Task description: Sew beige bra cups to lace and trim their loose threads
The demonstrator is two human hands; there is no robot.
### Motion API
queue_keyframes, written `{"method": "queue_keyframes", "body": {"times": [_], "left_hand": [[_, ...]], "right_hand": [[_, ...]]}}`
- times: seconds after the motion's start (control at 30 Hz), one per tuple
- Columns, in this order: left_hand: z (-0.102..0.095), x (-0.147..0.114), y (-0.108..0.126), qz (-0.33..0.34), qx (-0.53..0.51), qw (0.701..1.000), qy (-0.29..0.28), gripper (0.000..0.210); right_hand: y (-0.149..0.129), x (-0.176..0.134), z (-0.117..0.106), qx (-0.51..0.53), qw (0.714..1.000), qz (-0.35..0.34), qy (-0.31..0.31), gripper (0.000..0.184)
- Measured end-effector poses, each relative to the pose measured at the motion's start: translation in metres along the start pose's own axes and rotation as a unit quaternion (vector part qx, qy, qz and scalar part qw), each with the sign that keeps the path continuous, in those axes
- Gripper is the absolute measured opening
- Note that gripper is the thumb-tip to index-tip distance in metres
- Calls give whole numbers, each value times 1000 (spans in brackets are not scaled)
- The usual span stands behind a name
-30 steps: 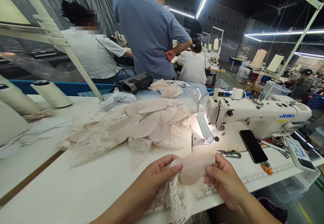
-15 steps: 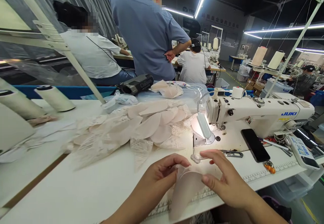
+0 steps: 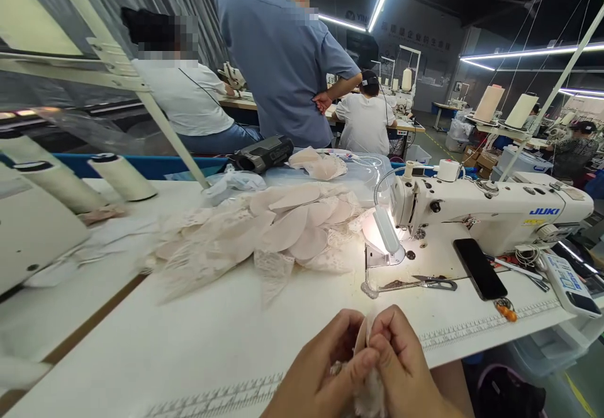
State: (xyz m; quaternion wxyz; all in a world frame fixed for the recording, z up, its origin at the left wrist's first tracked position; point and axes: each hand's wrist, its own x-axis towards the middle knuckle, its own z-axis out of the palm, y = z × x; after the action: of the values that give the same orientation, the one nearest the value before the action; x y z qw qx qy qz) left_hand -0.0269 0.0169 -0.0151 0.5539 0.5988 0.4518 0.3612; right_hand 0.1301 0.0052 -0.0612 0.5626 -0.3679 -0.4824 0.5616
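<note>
My left hand (image 3: 333, 358) and my right hand (image 3: 401, 355) meet at the front edge of the table, fingers pinched on a pale pink bra cup piece with lace (image 3: 370, 386). The piece stands folded upright between them, mostly covered by my fingers. Beyond my hands, a pair of thread snips (image 3: 436, 283) lies by the sewing machine (image 3: 476, 210), whose lamp (image 3: 385, 230) is lit. Left of the machine spreads a heap of pale cup pieces and lace (image 3: 287, 229).
A black phone (image 3: 480, 269) and an orange-handled trinket (image 3: 506, 311) lie at the right. Thread cones (image 3: 123, 177) stand at the left. A measuring tape strip (image 3: 486, 325) runs along the front edge. Several people, one standing (image 3: 278, 59), are beyond the table.
Both hands have come closer together and lower, toward the table edge. The cup piece, spread flat before, is now folded upright between my fingers. The view has shifted slightly left.
</note>
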Motion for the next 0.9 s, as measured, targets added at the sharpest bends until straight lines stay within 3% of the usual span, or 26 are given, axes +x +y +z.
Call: {"method": "queue_keyframes", "body": {"times": [0.1, 0.2, 0.3, 0.33, 0.4, 0.5, 0.6, 0.73, 0.8, 0.87, 0.9], "left_hand": [[0, 9, -9, -34, -70, 997, -15, 49], [-4, 11, -18, -71, -135, 988, -4, 51], [-8, 7, -21, -70, -133, 989, 15, 53], [-9, 5, -21, -64, -112, 991, 18, 53], [-10, 0, -17, -51, -68, 996, 32, 51], [-11, -7, -7, -29, -23, 995, 90, 34], [-9, -13, 3, -10, -3, 993, 119, 25], [-4, -15, 11, -18, -15, 990, 136, 20], [-1, -15, 12, -23, -19, 989, 143, 18], [1, -15, 12, -30, -30, 989, 145, 18], [2, -15, 11, -36, -39, 988, 143, 18]], "right_hand": [[2, -6, 1, 42, 998, 34, -10, 49], [0, -6, -15, 44, 997, 65, -20, 45], [-7, 4, -48, -157, 987, 8, 5, 30], [-11, 10, -62, -281, 959, -36, 13, 23], [-17, 21, -89, -517, 840, -158, 42, 18], [-19, 35, -120, -571, 799, -177, 60, 17], [-14, 40, -131, -573, 798, -172, 69, 28], [-19, 25, -110, -557, 810, -158, 96, 29], [-28, 9, -86, -522, 840, -127, 77, 27], [-35, -6, -59, -405, 913, -58, 13, 22], [-37, -11, -46, -368, 928, -50, -35, 21]]}}
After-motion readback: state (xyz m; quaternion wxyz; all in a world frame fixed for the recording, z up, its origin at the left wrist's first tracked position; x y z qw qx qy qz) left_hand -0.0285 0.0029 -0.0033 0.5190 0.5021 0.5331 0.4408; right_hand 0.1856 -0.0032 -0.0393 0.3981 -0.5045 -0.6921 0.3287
